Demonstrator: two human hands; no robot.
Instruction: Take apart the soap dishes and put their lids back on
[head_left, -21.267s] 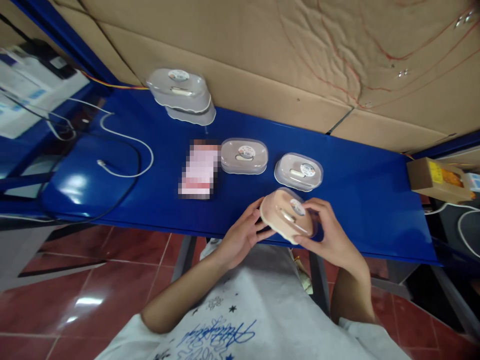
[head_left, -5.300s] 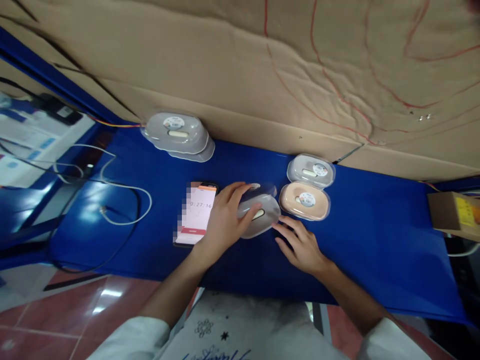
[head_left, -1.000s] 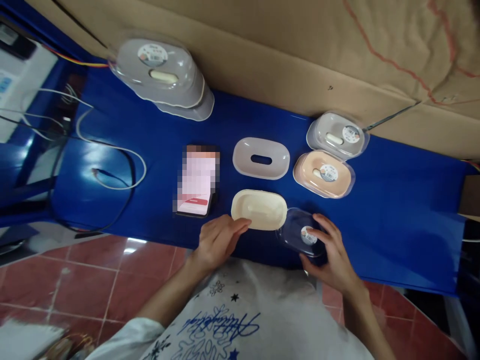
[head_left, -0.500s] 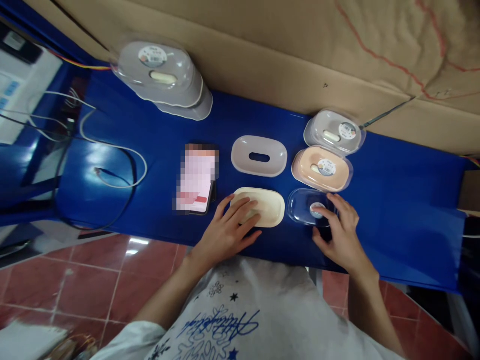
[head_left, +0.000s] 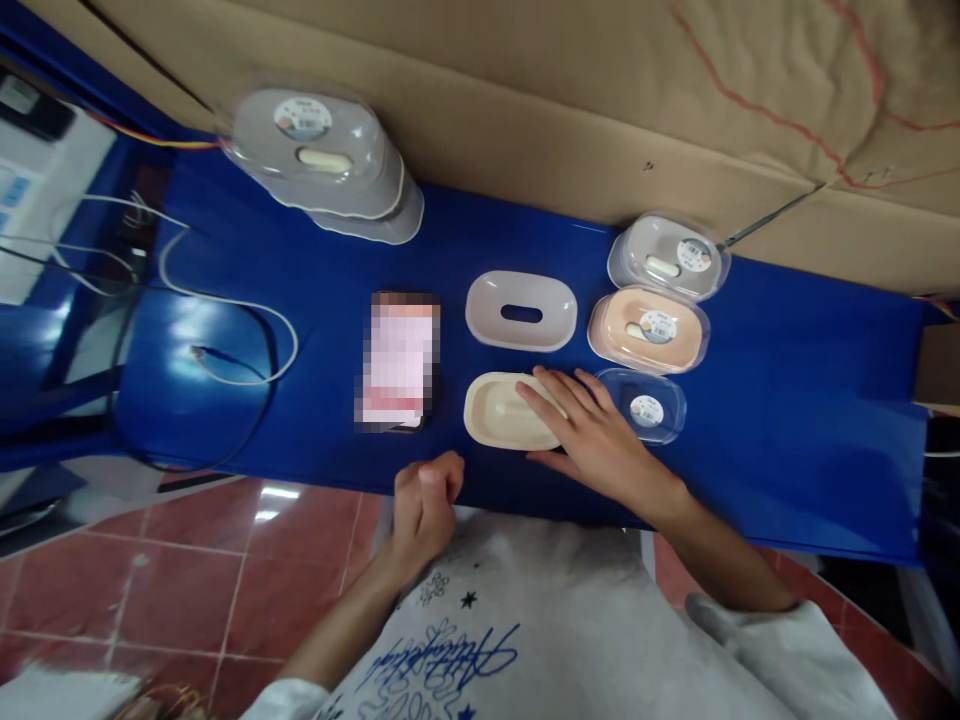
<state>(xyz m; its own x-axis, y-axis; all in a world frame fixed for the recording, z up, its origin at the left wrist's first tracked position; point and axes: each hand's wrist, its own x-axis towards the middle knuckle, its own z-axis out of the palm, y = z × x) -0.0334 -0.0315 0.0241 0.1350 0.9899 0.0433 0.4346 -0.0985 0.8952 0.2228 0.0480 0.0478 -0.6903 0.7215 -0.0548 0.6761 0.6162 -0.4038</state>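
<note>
The right grip [head_left: 581,425] is spread over one cream tray [head_left: 495,410]; the left grip [head_left: 426,505] is curled up. Past the right grip: one clear lid [head_left: 646,410], two lidded boxes [head_left: 652,310]. Blue surface [head_left: 810,410], red tile floor [head_left: 180,590].

Oval cream tray [head_left: 495,412] lies flat beside clear cover [head_left: 649,412]

I see creased brown cardboard [head_left: 495,110] at twelve o'clock, a wavy red line [head_left: 795,131] crossing it towards two. The blue table [head_left: 810,420] runs nine to three; at eight, red floor tiles [head_left: 176,575] mirror white light [head_left: 278,492].
</note>
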